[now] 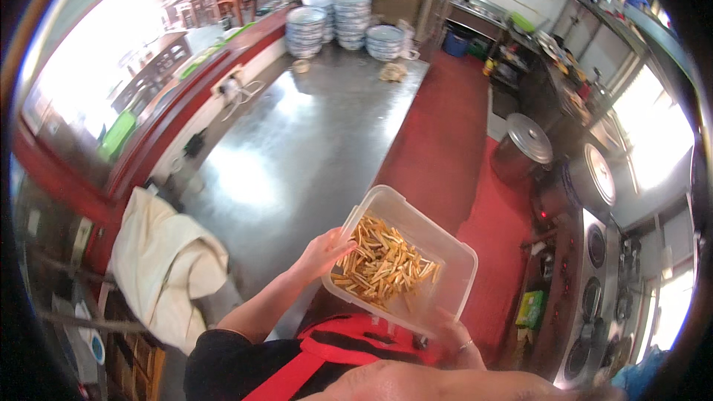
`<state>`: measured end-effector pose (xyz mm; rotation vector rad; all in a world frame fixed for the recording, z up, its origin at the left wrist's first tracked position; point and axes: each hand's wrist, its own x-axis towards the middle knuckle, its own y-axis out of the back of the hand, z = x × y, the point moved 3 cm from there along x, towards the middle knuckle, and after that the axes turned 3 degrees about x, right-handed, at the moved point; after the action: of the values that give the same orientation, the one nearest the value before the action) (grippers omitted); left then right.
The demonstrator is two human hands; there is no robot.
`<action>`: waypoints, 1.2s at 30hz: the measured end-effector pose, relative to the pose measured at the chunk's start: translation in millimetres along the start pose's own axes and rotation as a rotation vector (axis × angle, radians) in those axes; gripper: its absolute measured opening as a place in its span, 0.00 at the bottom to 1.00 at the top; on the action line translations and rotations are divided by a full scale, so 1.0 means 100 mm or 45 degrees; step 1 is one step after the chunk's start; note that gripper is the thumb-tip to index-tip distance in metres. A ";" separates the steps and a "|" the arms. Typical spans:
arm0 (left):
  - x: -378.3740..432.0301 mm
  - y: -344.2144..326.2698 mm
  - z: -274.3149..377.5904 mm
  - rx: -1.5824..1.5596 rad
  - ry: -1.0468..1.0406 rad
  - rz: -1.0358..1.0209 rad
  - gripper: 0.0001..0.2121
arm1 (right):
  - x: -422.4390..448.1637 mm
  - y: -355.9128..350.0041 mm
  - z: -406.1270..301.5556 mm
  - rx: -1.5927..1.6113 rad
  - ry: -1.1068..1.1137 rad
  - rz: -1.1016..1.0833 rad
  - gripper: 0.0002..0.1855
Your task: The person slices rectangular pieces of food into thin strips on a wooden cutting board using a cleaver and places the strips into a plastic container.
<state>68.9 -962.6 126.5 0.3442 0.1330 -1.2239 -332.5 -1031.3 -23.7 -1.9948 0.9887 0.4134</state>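
A translucent plastic container is held tilted in front of me, over the edge of the steel counter and the red floor. Thin brown and pale strips of food lie heaped towards its left side. My left hand grips the container's left rim, thumb over the edge. At the lower right, my right hand holds the near wall; its fingers are partly hidden behind the plastic. Below the container show a red apron and a black sleeve.
Stacked patterned bowls stand at the far end of the steel counter. A cream cloth lies at the left. Large lidded pots and a stove line the right side, beyond the red floor.
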 end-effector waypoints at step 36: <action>8.62 -2.95 2.27 -0.017 0.123 -0.319 0.27 | 3.89 3.25 -6.67 -0.383 0.470 0.807 0.19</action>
<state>66.8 -1897.3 41.0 0.3832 0.2745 -1.4535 -385.1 -1867.1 -44.6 -2.0243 1.9015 0.5684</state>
